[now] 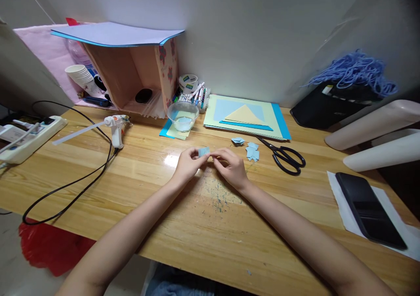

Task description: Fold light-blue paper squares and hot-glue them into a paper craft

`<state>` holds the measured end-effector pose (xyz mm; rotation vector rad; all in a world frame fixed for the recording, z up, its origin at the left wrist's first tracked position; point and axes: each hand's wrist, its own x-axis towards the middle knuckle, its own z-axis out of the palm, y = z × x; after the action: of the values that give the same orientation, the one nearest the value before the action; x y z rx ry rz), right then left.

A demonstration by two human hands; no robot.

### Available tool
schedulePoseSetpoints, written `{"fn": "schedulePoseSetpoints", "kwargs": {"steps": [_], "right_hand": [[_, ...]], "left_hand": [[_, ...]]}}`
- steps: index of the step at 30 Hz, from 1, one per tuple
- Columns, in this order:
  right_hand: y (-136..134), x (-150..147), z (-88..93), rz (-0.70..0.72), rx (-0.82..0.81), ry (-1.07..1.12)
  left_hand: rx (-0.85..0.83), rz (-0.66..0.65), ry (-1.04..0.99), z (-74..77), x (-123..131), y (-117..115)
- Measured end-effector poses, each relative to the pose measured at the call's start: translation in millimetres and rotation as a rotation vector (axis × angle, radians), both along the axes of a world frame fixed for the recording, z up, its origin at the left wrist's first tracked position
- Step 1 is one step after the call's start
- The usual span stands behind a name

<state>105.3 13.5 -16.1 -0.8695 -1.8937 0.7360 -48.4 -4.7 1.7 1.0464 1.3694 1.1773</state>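
two hands (187, 164) (231, 168) meet at one blue paper piece (204, 151)

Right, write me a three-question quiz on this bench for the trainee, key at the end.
1. True or false: the scissors lie to the right of the right hand.
2. What does the left hand hold? (a) a marker (b) a small light-blue paper piece (c) a phone
3. What shape is the pale yellow piece on top of the paper stack?

Key: 1. True. 2. b. 3. A triangle.
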Motion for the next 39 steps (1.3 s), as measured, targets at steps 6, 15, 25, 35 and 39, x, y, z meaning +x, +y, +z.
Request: {"fn": "schedulePoseSetpoints", "kwargs": {"steps": [6, 15, 25, 35, 39], "right_hand": [[3, 0, 0.7, -0.086, -0.155, 0.079], [12, 2, -4.7, -0.002, -0.239, 0.038], [12, 1, -5.0, -0.01, -0.307, 0.088], [13, 1, -4.6, 0.025, -0.398, 0.11], [14, 1, -5.3, 0.027, -0.408, 0.111]], "left_hand": [[-0.046, -0.067, -0.041, -0.7, 1, 0], [-0.002, -0.154, 0.069, -8.3, 2, -2], [-0.003, -0.091, 0.009, -3.3, 3, -2], [-0.001, -0.118, 0.019, -5.0, 4, -2], [0.003, -0.138, 0.063, -8.0, 3, -2]]}}
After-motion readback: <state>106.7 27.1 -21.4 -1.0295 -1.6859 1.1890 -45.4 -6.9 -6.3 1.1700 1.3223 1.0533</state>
